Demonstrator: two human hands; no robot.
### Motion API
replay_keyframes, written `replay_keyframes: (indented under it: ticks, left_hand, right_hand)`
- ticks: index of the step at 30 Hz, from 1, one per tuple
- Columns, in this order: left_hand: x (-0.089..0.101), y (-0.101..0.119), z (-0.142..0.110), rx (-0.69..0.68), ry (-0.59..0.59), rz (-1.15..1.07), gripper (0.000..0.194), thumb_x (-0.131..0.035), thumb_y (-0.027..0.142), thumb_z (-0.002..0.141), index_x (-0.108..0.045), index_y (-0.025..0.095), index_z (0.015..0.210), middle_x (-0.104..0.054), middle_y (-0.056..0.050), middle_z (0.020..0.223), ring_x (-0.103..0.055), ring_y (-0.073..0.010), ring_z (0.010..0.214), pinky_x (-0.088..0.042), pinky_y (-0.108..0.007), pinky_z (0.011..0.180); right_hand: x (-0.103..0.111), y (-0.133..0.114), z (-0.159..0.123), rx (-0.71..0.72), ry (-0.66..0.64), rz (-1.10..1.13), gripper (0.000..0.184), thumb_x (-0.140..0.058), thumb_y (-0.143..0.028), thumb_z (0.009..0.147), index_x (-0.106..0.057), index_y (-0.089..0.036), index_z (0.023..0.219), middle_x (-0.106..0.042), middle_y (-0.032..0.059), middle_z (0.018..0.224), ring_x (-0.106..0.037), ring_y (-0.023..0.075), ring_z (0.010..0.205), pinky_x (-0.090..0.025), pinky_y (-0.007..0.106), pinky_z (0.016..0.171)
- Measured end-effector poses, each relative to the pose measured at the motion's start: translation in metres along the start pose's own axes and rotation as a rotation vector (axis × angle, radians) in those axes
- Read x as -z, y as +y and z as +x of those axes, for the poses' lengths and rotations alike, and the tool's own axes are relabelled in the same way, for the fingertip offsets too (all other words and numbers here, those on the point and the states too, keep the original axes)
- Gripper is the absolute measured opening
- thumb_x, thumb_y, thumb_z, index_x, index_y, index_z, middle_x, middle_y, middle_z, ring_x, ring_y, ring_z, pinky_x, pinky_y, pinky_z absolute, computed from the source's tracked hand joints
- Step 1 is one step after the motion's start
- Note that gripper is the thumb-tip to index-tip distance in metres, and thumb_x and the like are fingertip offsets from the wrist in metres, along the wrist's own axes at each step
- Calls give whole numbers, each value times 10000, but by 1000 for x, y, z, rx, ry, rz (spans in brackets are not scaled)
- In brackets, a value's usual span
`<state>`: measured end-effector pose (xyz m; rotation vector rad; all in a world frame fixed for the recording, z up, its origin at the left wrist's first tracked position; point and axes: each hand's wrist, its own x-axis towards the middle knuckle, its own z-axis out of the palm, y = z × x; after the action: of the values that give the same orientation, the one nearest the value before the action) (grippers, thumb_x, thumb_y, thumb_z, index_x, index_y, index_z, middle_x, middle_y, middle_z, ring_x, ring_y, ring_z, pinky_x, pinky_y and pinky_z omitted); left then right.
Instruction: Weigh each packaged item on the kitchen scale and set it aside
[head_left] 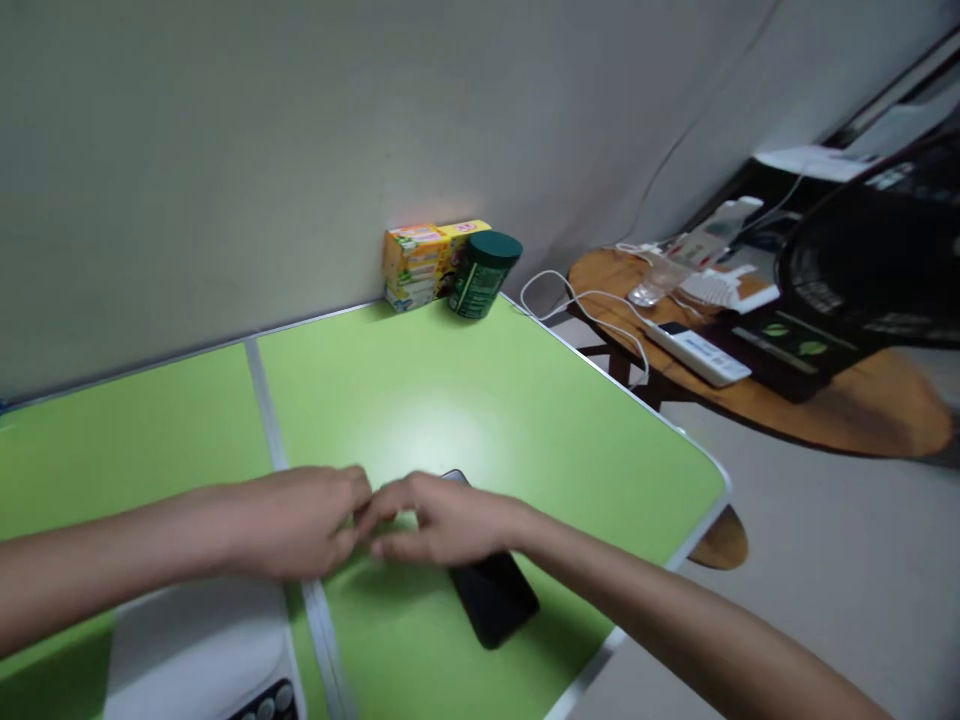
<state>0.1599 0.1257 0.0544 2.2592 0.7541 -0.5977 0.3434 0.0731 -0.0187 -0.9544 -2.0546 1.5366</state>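
My left hand (pixel 311 522) is closed, with its fingers curled in above the green table (pixel 465 400). Its fingertips meet those of my right hand (pixel 442 522), and anything between them is hidden. On my right hand the thumb stands apart from the bent fingers. Beneath that hand and wrist lies a black smartphone (pixel 499 600), partly covered. Below my left forearm is a white box (pixel 202 645) with a dark printed patch of round grey shapes at its lower corner.
Against the wall stand a dark green lidded tub (pixel 484 275) and yellow-orange cartons (pixel 414 265). To the right, a wooden table (pixel 877 410) carries a white power strip (pixel 701 352), a clear bottle (pixel 667 270), cables and a black fan (pixel 877 240). A metal seam (pixel 266 400) crosses the green top.
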Motion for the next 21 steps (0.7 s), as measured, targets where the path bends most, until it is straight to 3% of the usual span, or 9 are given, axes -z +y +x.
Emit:
replay_keyframes:
  ticks: [4, 7, 9, 12, 15, 19, 21]
  left_hand:
    - [33, -7, 102, -42, 256, -74, 490, -462, 304, 825, -515, 138, 1282, -556, -169, 1372, -558, -280, 1236, -442, -422, 1039]
    - [47, -13, 183, -137, 421, -254, 591, -453, 294, 831, -417, 115, 1393, -414, -185, 1510, -441, -267, 1373, -400, -418, 1100]
    - [50, -14, 233, -124, 555, -336, 609, -448, 282, 841, -382, 112, 1422, -365, -183, 1541, -398, -269, 1405, -379, -433, 1118]
    - [52, -11, 296, -5, 726, -351, 685, -463, 236, 825, -296, 118, 1478, -377, -152, 1541, -320, -281, 1445, -231, -504, 1193]
    - [61, -10, 342, 81, 804, -350, 803, -475, 187, 783, -168, 159, 1525, -333, -103, 1573, -204, -266, 1490, -47, -530, 1223]
    - [86, -20, 388, 89, 899, -351, 851, -493, 175, 753, -149, 223, 1530, -333, -64, 1577, -244, -258, 1477, -62, -500, 1222]
    - [98, -30, 407, 42, 908, -348, 857, -505, 175, 754, -151, 223, 1533, -361, -65, 1563, -281, -277, 1460, -92, -497, 1218]
  right_hand:
    - [71, 69, -11, -73, 535, 46, 242, -563, -281, 804, -711, -165, 955, -747, 83, 1014, -690, 210, 965, -518, 369, 921]
    - [124, 122, -15, -193, 1068, 45, 349, -580, -199, 746, -643, -164, 1087, -701, 124, 1136, -658, 228, 1062, -475, 462, 1006]
    - [155, 150, -14, -250, 1274, 33, 481, -542, -165, 743, -555, -152, 1223, -607, 174, 1297, -579, 249, 1206, -409, 506, 1073]
    - [194, 183, -8, -283, 1438, -1, 598, -482, -145, 761, -421, -124, 1355, -459, 199, 1453, -444, 237, 1356, -336, 476, 1140]
    - [234, 213, 5, -283, 1546, -89, 606, -432, -155, 790, -378, -101, 1391, -455, 183, 1452, -433, 213, 1366, -341, 425, 1144]
    - [296, 263, 15, -258, 1557, -259, 534, -313, -279, 903, -371, -171, 1423, -466, 129, 1420, -421, 236, 1373, -343, 506, 1120]
    - [324, 286, 16, -148, 1467, -434, 541, -234, -365, 948, -368, -193, 1443, -468, 112, 1393, -428, 264, 1366, -349, 556, 1093]
